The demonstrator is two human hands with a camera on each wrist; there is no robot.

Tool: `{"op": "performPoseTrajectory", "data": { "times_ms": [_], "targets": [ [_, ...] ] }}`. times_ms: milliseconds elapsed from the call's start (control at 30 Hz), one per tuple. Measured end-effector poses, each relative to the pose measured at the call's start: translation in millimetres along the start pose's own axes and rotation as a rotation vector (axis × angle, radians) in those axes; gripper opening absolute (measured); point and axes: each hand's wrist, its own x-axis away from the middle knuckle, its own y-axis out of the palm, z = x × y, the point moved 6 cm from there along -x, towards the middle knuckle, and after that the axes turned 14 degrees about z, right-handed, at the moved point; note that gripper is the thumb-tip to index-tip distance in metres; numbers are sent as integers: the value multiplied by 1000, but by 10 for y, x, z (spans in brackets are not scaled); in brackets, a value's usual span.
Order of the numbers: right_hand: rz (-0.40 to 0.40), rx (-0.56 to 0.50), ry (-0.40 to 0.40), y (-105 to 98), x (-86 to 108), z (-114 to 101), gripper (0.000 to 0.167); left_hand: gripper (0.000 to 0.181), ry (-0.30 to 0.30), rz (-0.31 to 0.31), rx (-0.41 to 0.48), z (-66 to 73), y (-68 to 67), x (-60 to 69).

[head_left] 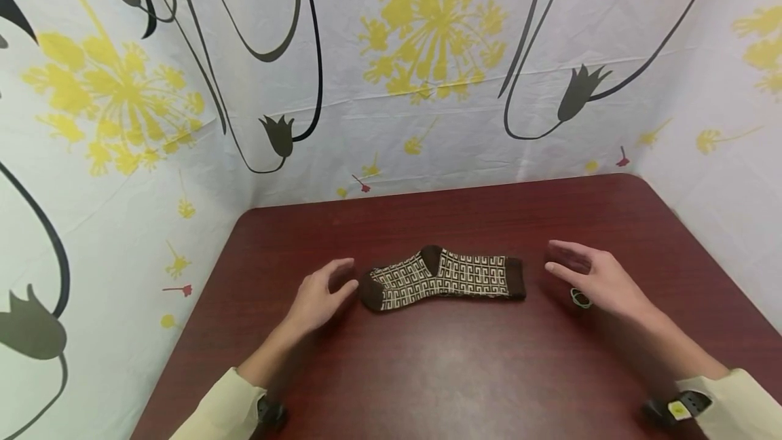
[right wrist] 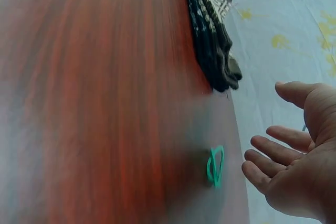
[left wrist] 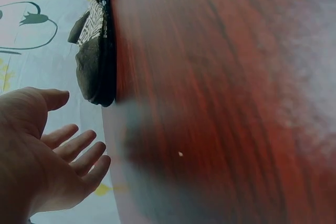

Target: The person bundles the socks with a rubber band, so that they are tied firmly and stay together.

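Observation:
A dark brown and cream patterned sock (head_left: 464, 274) lies flat on the table, its toe to the left and its cuff to the right. From the side, in the right wrist view, several layers show at the cuff (right wrist: 226, 72), as if two socks lie stacked. My left hand (head_left: 318, 297) hovers just left of the toe, fingers loosely bent and holding nothing. On the other side, beyond the cuff, my right hand (head_left: 607, 284) is held apart from it with relaxed fingers and nothing in them. A green rubber band (right wrist: 214, 166), twisted into loops, lies on the table by the right hand.
The dark red wooden table (head_left: 415, 365) has rounded far corners. White cloth (head_left: 342, 134) printed with yellow and grey flowers hangs behind it and along both sides. Dark straps with small devices (head_left: 684, 406) sit at both wrists.

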Motion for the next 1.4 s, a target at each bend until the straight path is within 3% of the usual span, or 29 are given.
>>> {"op": "performPoseTrajectory", "data": {
  "times_ms": [333,567,967,1233,1400],
  "targets": [
    [10,92,-8,-168,174,289,52,53,28,-52,-34,93,61,42],
    [29,118,5,-234,285,392,41,58,119,-57,-27,301,200,-19],
    [181,148,-99,-202,342,377,13,60,263,-107,-16,769,597,-165],
    [149,163,-71,-162,328,373,4,56,345,-135,-74,995,909,-230],
    [127,159,-67,-164,320,348,4,55,438,-129,-145,1177,1051,-256]
  ]
}}
